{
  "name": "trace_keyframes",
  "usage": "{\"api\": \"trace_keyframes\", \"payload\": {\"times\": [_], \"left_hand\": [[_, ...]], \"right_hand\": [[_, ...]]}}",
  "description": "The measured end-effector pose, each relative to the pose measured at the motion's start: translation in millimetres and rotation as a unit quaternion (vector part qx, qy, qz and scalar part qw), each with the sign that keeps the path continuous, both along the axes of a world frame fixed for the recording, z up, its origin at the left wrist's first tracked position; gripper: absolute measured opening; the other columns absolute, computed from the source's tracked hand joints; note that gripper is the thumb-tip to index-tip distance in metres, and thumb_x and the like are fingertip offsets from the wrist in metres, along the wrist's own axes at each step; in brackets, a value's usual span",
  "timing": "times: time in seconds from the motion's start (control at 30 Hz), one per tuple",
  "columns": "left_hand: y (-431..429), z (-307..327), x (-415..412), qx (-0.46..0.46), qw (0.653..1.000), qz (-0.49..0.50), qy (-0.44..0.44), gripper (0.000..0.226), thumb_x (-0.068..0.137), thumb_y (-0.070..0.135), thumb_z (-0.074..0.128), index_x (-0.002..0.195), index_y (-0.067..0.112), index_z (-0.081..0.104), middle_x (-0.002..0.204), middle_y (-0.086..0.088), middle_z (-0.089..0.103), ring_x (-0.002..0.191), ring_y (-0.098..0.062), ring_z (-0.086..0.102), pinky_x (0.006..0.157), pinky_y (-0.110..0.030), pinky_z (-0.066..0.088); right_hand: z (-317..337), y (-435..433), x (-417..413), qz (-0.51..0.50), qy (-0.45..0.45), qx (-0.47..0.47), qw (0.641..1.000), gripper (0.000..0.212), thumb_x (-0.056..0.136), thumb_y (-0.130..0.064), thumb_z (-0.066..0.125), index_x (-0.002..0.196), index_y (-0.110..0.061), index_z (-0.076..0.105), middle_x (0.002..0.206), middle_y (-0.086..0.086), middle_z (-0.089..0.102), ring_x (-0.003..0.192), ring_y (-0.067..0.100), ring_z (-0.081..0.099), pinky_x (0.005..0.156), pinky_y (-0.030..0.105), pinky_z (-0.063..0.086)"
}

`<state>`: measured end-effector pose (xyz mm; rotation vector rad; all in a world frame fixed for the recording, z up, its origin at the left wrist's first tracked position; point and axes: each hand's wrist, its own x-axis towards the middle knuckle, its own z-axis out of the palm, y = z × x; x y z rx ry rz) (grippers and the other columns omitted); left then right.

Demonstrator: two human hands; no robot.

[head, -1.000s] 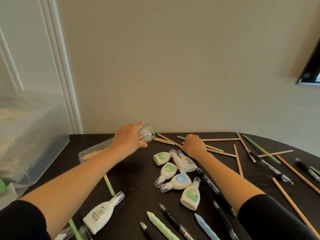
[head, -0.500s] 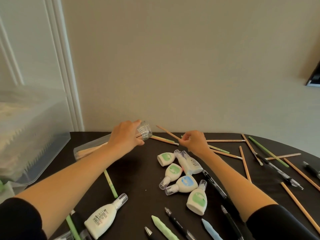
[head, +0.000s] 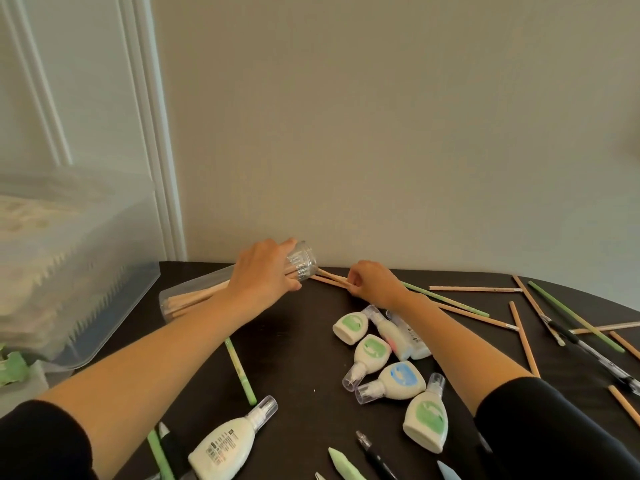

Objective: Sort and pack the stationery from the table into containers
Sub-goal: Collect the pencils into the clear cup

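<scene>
Packing step: wooden pencils were being fed into the clear tube (head: 194, 292); this was judged an early stage of the sort, since most of the stationery lay loose on the surface (head: 304, 344).
Left hand (head: 263, 271): its fingers (head: 284, 244) were wrapped round the tube near its open mouth, so that the tube was held tilted, mouth raised towards the right and base resting on the surface.
Right hand (head: 372, 284): its fingers (head: 356, 284) were curled and pinched on a pair of wooden pencils (head: 329, 279), whose ends were pointed at the tube's mouth, just beside it and not yet inside.
Tube contents: several packed pencils (head: 187, 301) could be seen lying along the lower wall.
Left to sort: scattered pencils (head: 474, 289), green sticks (head: 446, 299), correction tapes (head: 370, 351), pens (head: 588, 348) and a glue bottle (head: 228, 445) were spread over the surface; a translucent bin (head: 104, 271) was stood at the far left.
Next move: the pinched pair would need to be lined up with the mouth and slid in lengthwise, the tube being kept tilted so that nothing is spilled.
</scene>
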<state>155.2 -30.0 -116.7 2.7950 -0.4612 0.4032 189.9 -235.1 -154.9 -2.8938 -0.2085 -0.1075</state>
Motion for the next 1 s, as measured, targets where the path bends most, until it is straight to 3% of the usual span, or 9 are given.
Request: {"api": "trace_keyframes", "payload": {"times": [0.17, 0.27, 0.33, 0.43, 0.67, 0.83, 0.93, 1.0], "left_hand": [[0.8, 0.9, -4.7, -0.004, 1.0, -0.007, 0.003, 0.076, 0.082, 0.035, 0.067, 0.145, 0.019, 0.027, 0.126, -0.008, 0.052, 0.114, -0.023, 0.049, 0.094, -0.033, 0.041], [1.4, 6.8, -12.9, -0.022, 1.0, -0.008, -0.006, 0.075, 0.082, 0.036, 0.067, 0.144, 0.018, 0.029, 0.124, -0.008, 0.052, 0.113, -0.024, 0.051, 0.093, -0.034, 0.043], [1.8, 12.9, -22.4, -0.04, 0.999, -0.008, -0.015, 0.075, 0.081, 0.036, 0.068, 0.144, 0.019, 0.03, 0.123, -0.008, 0.053, 0.112, -0.024, 0.052, 0.092, -0.035, 0.043], [3.3, 23.1, -39.3, -0.05, 0.998, -0.011, -0.027, 0.074, 0.081, 0.035, 0.068, 0.143, 0.019, 0.031, 0.121, -0.008, 0.054, 0.109, -0.022, 0.053, 0.09, -0.034, 0.044], [12.3, 45.0, -89.0, -0.114, 0.993, 0.005, -0.023, 0.062, 0.077, 0.032, 0.073, 0.131, 0.018, 0.046, 0.113, -0.007, 0.061, 0.099, -0.022, 0.058, 0.081, -0.033, 0.046], [15.6, 57.9, -119.0, -0.124, 0.992, -0.003, -0.024, 0.059, 0.076, 0.031, 0.074, 0.128, 0.019, 0.048, 0.11, -0.006, 0.064, 0.095, -0.022, 0.059, 0.079, -0.033, 0.047], [19.2, 62.9, -139.6, -0.053, 0.998, -0.018, -0.01, 0.061, 0.076, 0.033, 0.073, 0.13, 0.019, 0.047, 0.118, -0.007, 0.061, 0.105, -0.024, 0.057, 0.086, -0.035, 0.046], [22.0, 66.1, -151.3, -0.002, 0.998, -0.059, 0.018, 0.067, 0.077, 0.032, 0.073, 0.136, 0.021, 0.042, 0.125, -0.007, 0.056, 0.113, -0.025, 0.052, 0.093, -0.036, 0.042]], "right_hand": [[10.2, 1.0, -8.9, 0.005, 0.04, -0.048, 0.998, 0.023, 0.089, -0.018, 0.056, 0.106, -0.002, 0.06, 0.106, 0.014, 0.063, 0.096, 0.027, 0.058, 0.082, 0.035, 0.047], [17.4, 0.5, -24.5, 0.008, 0.006, -0.008, 1.0, 0.019, 0.096, -0.022, 0.047, 0.106, -0.006, 0.05, 0.095, 0.013, 0.062, 0.083, 0.027, 0.057, 0.078, 0.038, 0.047], [27.4, -1.5, -39.9, 0.011, -0.029, 0.062, 0.998, 0.015, 0.098, -0.022, 0.042, 0.101, -0.009, 0.048, 0.08, 0.009, 0.06, 0.071, 0.022, 0.055, 0.072, 0.036, 0.048], [50.9, -5.8, -67.7, 0.01, -0.07, 0.189, 0.979, 0.018, 0.097, -0.019, 0.045, 0.094, -0.007, 0.058, 0.06, -0.003, 0.054, 0.054, 0.008, 0.046, 0.056, 0.017, 0.038], [88.9, -13.4, -147.5, -0.001, 0.06, 0.402, 0.914, 0.021, 0.095, -0.014, 0.051, 0.088, -0.002, 0.067, 0.056, 0.004, 0.05, 0.038, 0.004, 0.034, 0.039, 0.014, 0.028], [104.3, -13.2, -183.4, 0.028, 0.157, 0.383, 0.91, 0.023, 0.096, -0.012, 0.047, 0.095, -0.002, 0.067, 0.055, 0.003, 0.051, 0.037, 0.005, 0.029, 0.038, 0.015, 0.024], [120.8, -14.1, -203.9, 0.04, 0.188, 0.334, 0.923, 0.026, 0.097, -0.015, 0.046, 0.107, -0.003, 0.067, 0.058, 0.002, 0.052, 0.041, 0.005, 0.033, 0.04, 0.015, 0.028], [130.6, -11.2, -216.1, 0.061, 0.2, 0.289, 0.934, 0.025, 0.097, -0.018, 0.048, 0.101, -0.012, 0.071, 0.064, 0.002, 0.054, 0.045, 0.005, 0.036, 0.045, 0.016, 0.031]]}}
